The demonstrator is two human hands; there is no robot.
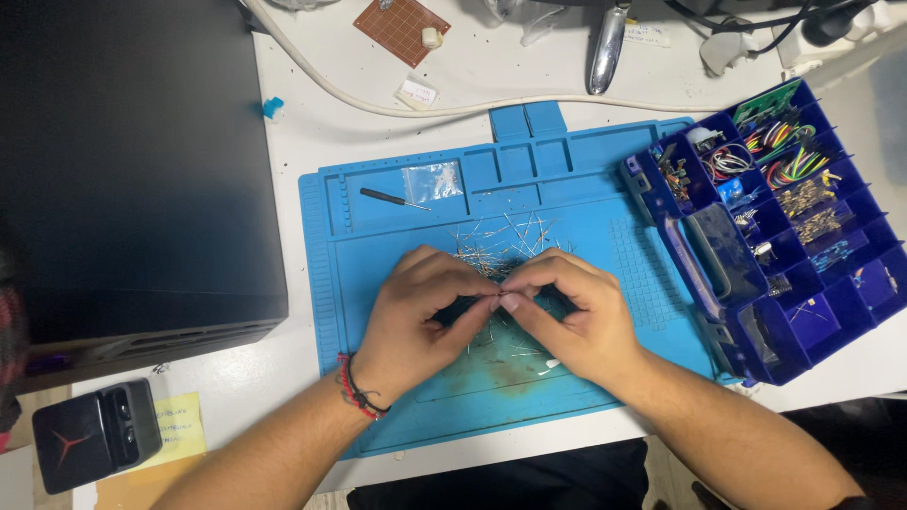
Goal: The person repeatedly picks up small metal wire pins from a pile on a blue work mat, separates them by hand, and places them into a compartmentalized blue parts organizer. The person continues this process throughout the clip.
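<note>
My left hand (416, 312) and my right hand (576, 312) meet fingertip to fingertip over the middle of a blue work mat (378, 236). Together they pinch one small thin wire-legged component (498, 297), too small to make out in detail. Just beyond my fingers lies a loose pile of several similar thin metal-legged components (505, 241) on the mat. A red and black cord bracelet (357, 389) sits on my left wrist.
A dark blue compartment box (812, 312) of wires and small parts stands open at the right. A small screwdriver (389, 197) and clear bag (432, 179) lie in the mat's top trays. A large black case (132, 161) fills the left; a copper perfboard (402, 26) and white cable (378, 99) lie behind.
</note>
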